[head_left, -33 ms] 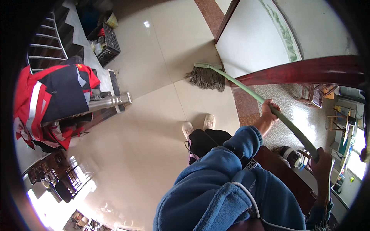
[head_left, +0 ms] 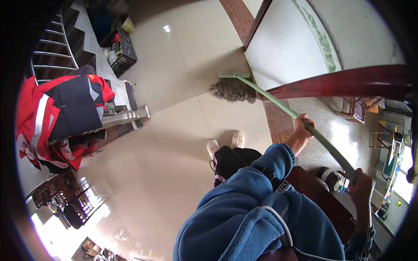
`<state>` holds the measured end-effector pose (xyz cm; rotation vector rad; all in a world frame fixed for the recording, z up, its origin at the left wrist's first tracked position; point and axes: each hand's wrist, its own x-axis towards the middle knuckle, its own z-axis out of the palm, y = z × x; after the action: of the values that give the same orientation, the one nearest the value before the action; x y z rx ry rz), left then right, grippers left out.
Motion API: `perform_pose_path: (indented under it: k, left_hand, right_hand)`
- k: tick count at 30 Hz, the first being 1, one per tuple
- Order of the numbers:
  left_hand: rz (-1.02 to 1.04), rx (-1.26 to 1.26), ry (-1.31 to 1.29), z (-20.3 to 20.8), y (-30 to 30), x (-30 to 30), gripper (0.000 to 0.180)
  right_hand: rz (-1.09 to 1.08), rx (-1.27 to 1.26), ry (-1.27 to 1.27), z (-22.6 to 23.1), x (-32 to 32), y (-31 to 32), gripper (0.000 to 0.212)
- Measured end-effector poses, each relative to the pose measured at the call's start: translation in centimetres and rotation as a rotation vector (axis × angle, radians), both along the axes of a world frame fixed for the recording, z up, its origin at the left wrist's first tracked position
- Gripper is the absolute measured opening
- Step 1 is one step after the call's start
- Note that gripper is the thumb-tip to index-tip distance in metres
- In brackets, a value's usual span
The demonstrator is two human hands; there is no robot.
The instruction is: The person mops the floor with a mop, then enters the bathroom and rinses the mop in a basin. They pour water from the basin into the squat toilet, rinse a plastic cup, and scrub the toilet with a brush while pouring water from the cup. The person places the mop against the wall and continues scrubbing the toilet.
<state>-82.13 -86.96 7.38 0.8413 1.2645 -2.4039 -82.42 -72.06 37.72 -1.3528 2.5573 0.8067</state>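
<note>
A mop [head_left: 276, 102] with a pale green handle slants from the upper middle down to the right. Its grey string head [head_left: 236, 89] rests on the tiled floor beside the white wall's corner. My left hand [head_left: 303, 127] is wrapped round the middle of the handle, at the end of a blue fleece sleeve. Farther right, my right hand [head_left: 362, 187] is closed round the handle's upper end.
Dark red trim [head_left: 339, 82] edges the white wall [head_left: 289, 43] close to the handle. At left, a red and navy jacket [head_left: 72, 106] hangs over a stair railing. A black crate [head_left: 124, 53] stands by the stairs. My light shoes [head_left: 237, 139] are below the mop head.
The mop head has shifted very slightly toward me. My right hand has moved a little to the left with the handle's end; both hands keep their hold.
</note>
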Motion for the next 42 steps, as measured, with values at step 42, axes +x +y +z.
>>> perform_pose_path:
  k: [42]
  left_hand:
    - [-0.024,-0.656,-0.402,-1.8,-87.7,17.8,0.021]
  right_hand:
    - [0.746,-0.642,-0.695,-13.8,14.9,-93.5,0.013]
